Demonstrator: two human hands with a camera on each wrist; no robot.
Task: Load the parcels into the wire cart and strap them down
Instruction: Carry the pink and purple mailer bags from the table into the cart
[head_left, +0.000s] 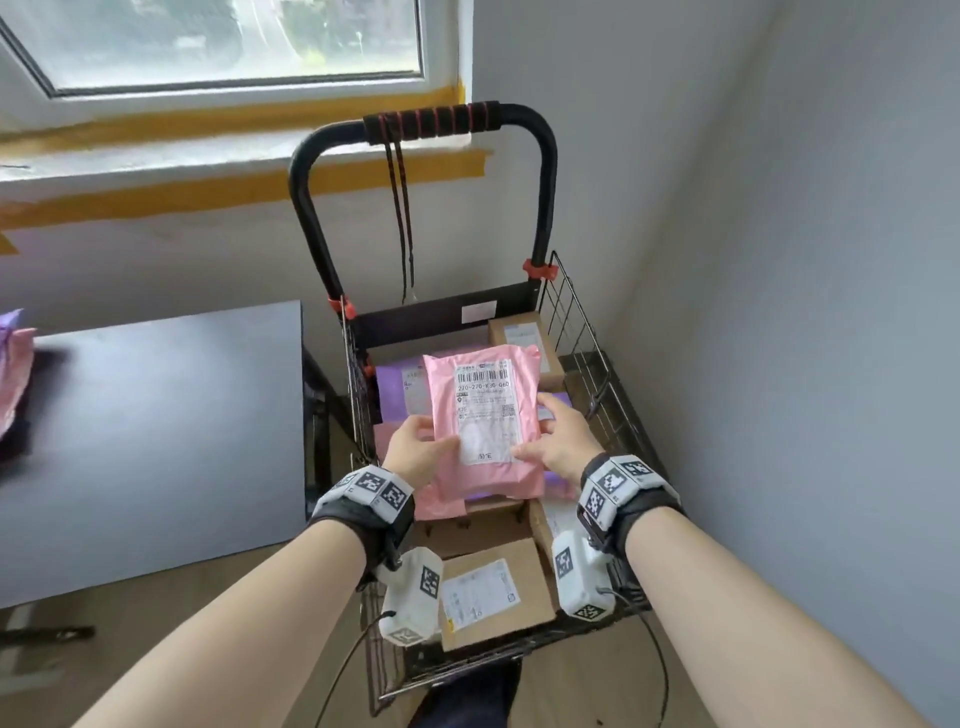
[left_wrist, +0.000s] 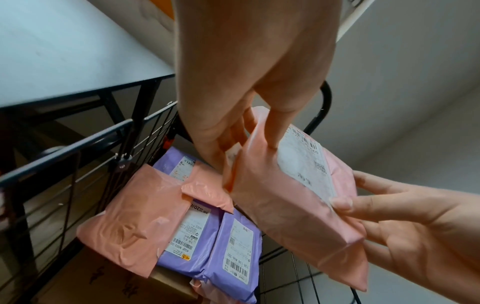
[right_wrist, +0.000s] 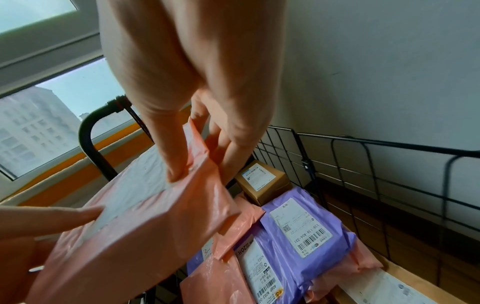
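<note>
A pink mailer parcel (head_left: 485, 415) with a white label hangs above the wire cart (head_left: 582, 332), held between both hands. My left hand (head_left: 415, 449) grips its left edge, thumb on top and fingers underneath (left_wrist: 215, 139). My right hand (head_left: 558, 439) pinches its right edge, thumb on the label (right_wrist: 171, 160). Below it in the cart lie purple mailers (left_wrist: 233, 253), another pink mailer (left_wrist: 130, 218) and brown cardboard boxes (head_left: 488, 587). A red-and-black elastic strap (head_left: 402, 208) dangles from the cart's black handle (head_left: 431, 122).
A dark table (head_left: 150, 426) stands left of the cart, with pink and purple mailers (head_left: 13, 364) at its far left edge. A white wall (head_left: 779, 260) closes in on the right, and a window (head_left: 208, 41) lies behind the cart.
</note>
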